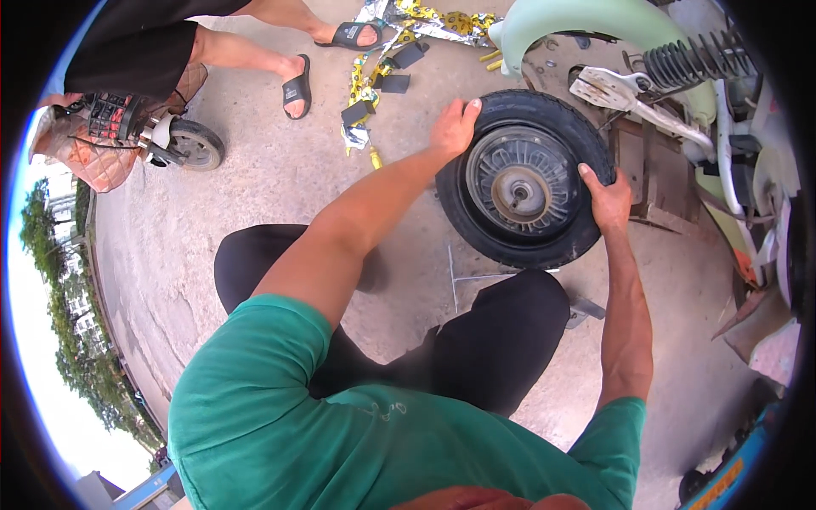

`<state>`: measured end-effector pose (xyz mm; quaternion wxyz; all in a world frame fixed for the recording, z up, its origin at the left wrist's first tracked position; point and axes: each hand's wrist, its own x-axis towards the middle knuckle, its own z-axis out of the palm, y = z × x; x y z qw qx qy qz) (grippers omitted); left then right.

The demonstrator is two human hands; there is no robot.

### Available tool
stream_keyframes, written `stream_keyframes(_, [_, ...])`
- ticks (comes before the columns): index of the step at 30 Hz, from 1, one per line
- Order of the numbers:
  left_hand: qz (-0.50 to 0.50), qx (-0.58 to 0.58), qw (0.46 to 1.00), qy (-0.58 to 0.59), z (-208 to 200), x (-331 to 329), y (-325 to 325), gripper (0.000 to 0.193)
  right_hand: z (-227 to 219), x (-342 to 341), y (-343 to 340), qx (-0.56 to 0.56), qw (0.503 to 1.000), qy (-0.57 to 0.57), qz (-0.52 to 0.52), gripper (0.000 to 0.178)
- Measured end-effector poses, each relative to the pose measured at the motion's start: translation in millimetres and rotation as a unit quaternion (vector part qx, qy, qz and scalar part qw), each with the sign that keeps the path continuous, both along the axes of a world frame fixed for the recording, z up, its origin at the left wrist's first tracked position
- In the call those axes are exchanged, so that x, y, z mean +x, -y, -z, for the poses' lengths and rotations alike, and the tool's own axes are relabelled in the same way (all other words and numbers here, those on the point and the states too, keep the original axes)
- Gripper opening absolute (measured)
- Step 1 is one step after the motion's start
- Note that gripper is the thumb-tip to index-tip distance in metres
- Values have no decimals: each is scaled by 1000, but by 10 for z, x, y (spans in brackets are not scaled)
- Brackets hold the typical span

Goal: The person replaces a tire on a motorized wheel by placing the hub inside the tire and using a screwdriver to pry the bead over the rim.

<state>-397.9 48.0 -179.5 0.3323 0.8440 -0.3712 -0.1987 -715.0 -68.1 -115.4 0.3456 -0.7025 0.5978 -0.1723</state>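
A black scooter wheel (544, 110) with a grey spoked hub (520, 180) stands on the concrete in front of me. My left hand (453, 126) grips the tyre at its upper left edge. My right hand (609, 197) holds the tyre on its right side, thumb on the tread. I squat with both knees in black trousers just below the wheel. The wheel sits beside a pale green scooter body (595, 21) with a coil spring shock (695, 59) and a bare swing arm (620, 89).
A cross-shaped metal wrench (463, 277) lies on the ground near my knees. Yellow screwdrivers and black parts (378, 93) lie scattered on foil wrapping ahead. Another person in black sandals (297, 85) stands at the upper left beside a small wheeled cart (191, 143).
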Motion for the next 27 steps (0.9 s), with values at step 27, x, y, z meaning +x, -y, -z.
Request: stream_keyframes(27, [86,279,897,-332,-321,489,332,93,84,-23,168,41,998,33,-31,79])
